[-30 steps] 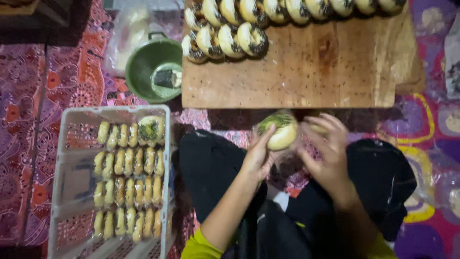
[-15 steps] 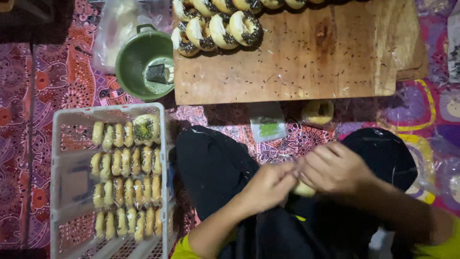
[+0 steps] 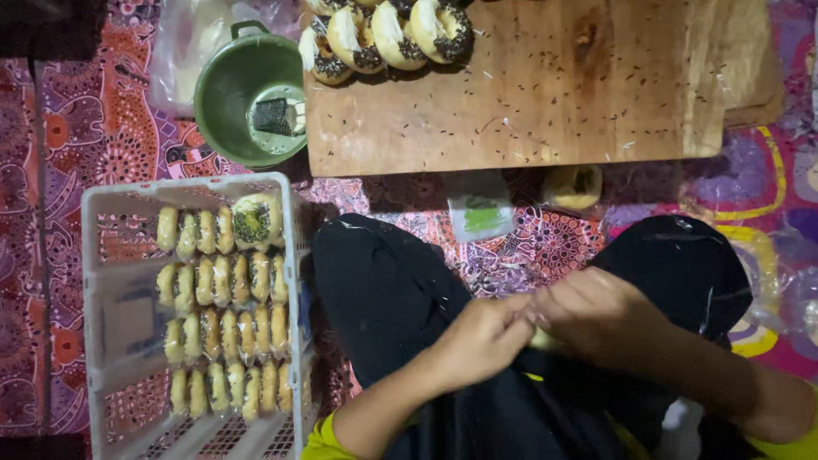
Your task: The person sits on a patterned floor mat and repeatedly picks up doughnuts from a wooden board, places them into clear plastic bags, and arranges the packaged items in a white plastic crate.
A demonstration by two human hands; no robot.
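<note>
My left hand [image 3: 481, 336] and my right hand [image 3: 596, 313] are pressed together over my lap, above black trousers. Both are closed around a pale wrapped doughnut [image 3: 540, 342]. Only a sliver of it shows between the fingers. To my left stands a white plastic crate [image 3: 100, 255] with rows of wrapped doughnuts [image 3: 223, 328]. A wooden board [image 3: 545, 94] lies in front of me, with several chocolate-sprinkled doughnuts [image 3: 394, 34] lined up along its far left edge.
A green bowl [image 3: 230, 81] with a small dark object inside sits left of the board. A clear bag with a green label [image 3: 481, 217] and a yellowish roll [image 3: 573, 187] lie on the patterned cloth [image 3: 77, 128] just below the board.
My hands have come down from near the board's edge into my lap with the wrapped doughnut, and closed tighter over it. The view has shifted slightly.
</note>
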